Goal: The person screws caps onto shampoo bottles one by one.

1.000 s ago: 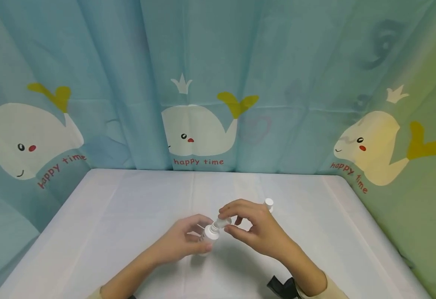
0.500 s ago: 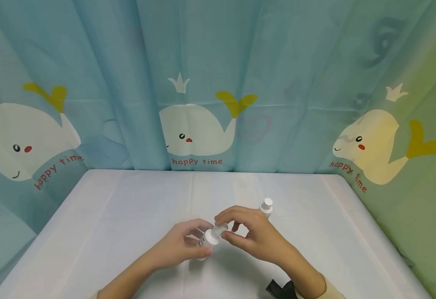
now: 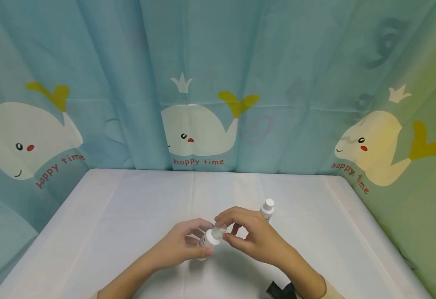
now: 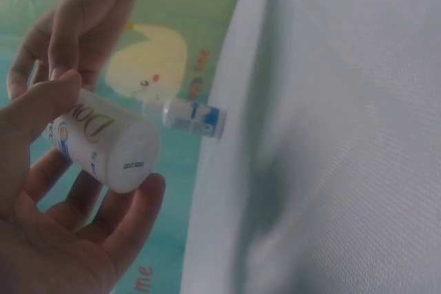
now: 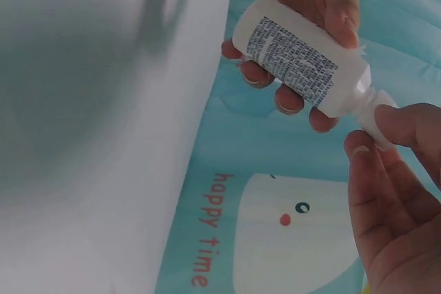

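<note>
A small white bottle with "Dov" lettering (image 4: pixel 93 132) is gripped by my left hand (image 3: pixel 186 246), thumb on one side and fingers on the other. It tilts above the table, its neck toward the right hand. In the right wrist view, dense printed text covers the near side of the bottle (image 5: pixel 296 60). My right hand (image 3: pixel 255 234) pinches a whitish translucent cap (image 3: pixel 219 232) between thumb and fingertips. That cap (image 5: pixel 375 120) sits over the bottle's neck, in line with it. Fingers partly hide the cap.
Behind the right hand, a second small white bottle with a white cap (image 3: pixel 267 209) stands upright on the white-covered table (image 3: pixel 135 203). A black strap-like piece (image 3: pixel 282 290) shows by the right wrist. Blue-green curtains with whale prints (image 3: pixel 199 131) hang behind the table.
My right hand has moved slightly down and left, bringing the cap over the neck, whose threads showed earlier. The left hand has barely moved. More of the standing bottle shows now.
</note>
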{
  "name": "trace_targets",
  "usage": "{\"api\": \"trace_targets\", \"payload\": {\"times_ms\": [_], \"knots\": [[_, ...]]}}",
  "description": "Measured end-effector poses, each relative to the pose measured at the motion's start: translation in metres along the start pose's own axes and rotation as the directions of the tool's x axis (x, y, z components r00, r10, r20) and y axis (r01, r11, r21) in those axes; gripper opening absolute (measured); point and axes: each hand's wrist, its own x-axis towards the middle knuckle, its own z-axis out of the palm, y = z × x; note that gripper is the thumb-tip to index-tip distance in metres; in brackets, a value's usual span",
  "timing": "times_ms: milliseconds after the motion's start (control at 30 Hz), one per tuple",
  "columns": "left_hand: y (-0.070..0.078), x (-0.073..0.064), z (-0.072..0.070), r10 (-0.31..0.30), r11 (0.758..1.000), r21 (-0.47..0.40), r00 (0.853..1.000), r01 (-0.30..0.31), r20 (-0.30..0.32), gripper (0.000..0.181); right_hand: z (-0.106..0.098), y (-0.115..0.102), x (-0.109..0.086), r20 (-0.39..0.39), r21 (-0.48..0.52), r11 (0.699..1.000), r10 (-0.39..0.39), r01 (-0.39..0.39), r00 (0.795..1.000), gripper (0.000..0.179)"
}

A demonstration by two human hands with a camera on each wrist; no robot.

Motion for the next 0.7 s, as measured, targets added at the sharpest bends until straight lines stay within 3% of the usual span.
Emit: {"api": "trace_targets", "payload": {"times_ms": [367, 700], "knots": [[-0.001, -0.0012, 0.0012, 0.041, 0.999, 0.032, 0.999, -0.041, 0.002, 0.035, 0.0032, -0.001, -0.0005, -0.028, -0.031, 0.999, 0.018, -0.019, 0.999, 0.032], [0.0012, -0.0008, -0.0014, 0.026, 0.997, 0.075, 1.0, -0.025, -0.016, 0.039, 0.0037, 0.0013, 0.0002, -0.027, -0.011, 1.0, -0.016, 0.016, 0.999, 0.028]]}}
